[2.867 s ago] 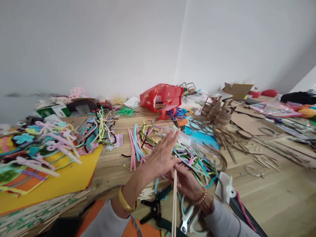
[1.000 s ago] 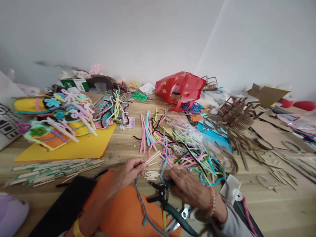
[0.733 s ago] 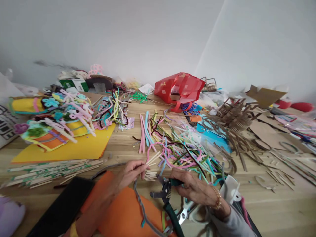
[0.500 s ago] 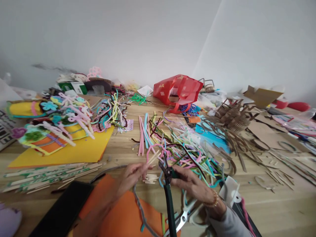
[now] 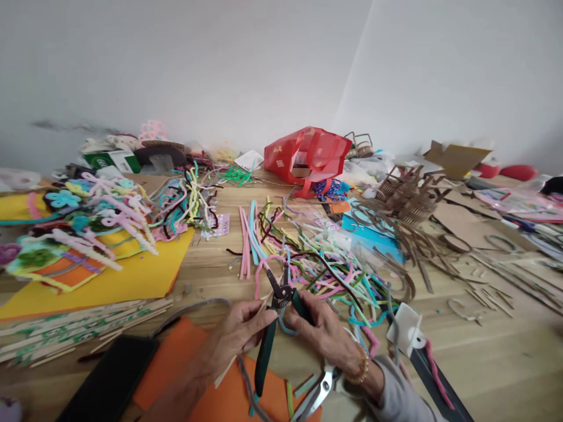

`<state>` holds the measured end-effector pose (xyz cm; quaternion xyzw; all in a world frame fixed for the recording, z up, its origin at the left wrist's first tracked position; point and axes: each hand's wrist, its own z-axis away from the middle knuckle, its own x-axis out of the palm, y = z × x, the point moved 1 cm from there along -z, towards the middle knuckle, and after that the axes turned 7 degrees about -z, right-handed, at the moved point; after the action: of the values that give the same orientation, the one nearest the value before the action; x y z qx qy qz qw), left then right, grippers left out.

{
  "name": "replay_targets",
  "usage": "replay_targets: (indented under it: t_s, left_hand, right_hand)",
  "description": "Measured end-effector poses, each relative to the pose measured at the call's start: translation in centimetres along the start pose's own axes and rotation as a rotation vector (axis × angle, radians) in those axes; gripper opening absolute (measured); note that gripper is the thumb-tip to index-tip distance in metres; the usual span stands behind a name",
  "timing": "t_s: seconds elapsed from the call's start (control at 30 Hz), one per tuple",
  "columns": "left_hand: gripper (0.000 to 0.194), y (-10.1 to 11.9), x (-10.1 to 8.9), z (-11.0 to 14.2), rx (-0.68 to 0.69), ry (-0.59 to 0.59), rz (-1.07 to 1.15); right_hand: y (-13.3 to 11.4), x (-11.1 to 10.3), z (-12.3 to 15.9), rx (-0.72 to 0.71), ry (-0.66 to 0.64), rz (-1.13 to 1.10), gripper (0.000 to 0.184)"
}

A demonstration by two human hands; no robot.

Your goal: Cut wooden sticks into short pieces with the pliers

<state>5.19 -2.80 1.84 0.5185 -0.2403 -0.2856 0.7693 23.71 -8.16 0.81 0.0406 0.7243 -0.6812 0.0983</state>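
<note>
wooden table (image 5: 206,275), white wall (image 5: 176,70); left fingers (image 5: 257,315) pinch a stick (image 5: 264,304), right fingers (image 5: 309,310) grip pliers (image 5: 264,357).

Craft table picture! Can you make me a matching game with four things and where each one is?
Things:
1. Green-handled pliers
2. Red bag
3. Blue pipe-cleaner flower
4. Slatted cardboard model

Places:
A. On the yellow paper
B. In the right hand
C. On the right side of the table
D. At the back, by the wall

Right pairs: 1-B, 2-D, 3-A, 4-C
</note>
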Motion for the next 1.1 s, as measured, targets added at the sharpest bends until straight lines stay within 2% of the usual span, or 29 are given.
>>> replay_targets:
  t_s: [0.13,0.3,0.43,0.57,0.7,0.8,0.9,0.93,1.0,1.1]
  left_hand:
    - [0.046,0.4,0.6,0.2,-0.032,0.086,0.029]
    - [0.045,1.0,1.9,0.1,0.018,0.096,0.010]
    - [0.046,1.3,3.2,-0.2,0.064,0.142,0.014]
    - [0.044,2.0,4.4,-0.7,0.108,0.147,-0.020]
    - [0.039,2.6,4.9,-0.9,0.164,0.105,-0.034]
    - [0.039,3.0,4.2,-0.8,0.140,0.079,-0.065]
    - [0.038,3.3,2.2,-0.3,0.110,0.153,-0.170]
    - [0.037,3.3,1.4,-0.1,0.127,0.182,-0.236]
    - [0.034,3.0,-0.3,0.3,0.180,0.247,-0.471]
    - [0.032,1.8,-1.9,0.6,0.212,0.302,-0.843]
  right_hand:
    - [0.2,0.6,0.4,0.044,-0.061,-0.020,0.034]
    - [0.7,1.0,0.8,0.029,-0.116,-0.148,0.067]
    - [-0.2,0.9,1.0,-0.009,-0.147,-0.246,0.092]
    - [-1.7,0.4,1.2,0.007,-0.188,-0.349,0.088]
    - [-3.0,-0.7,1.3,0.099,-0.217,-0.292,0.078]
    - [-3.4,-1.8,1.2,0.146,-0.267,-0.325,0.072]
    - [-3.0,-2.8,0.9,0.140,-0.258,-0.426,0.047]
    - [-2.7,-3.1,0.7,0.129,-0.225,-0.525,0.044]
    - [-2.1,-3.5,0.2,0.121,-0.166,-0.746,0.049]
    - [-1.7,-3.9,-0.6,0.154,-0.185,-0.986,0.058]
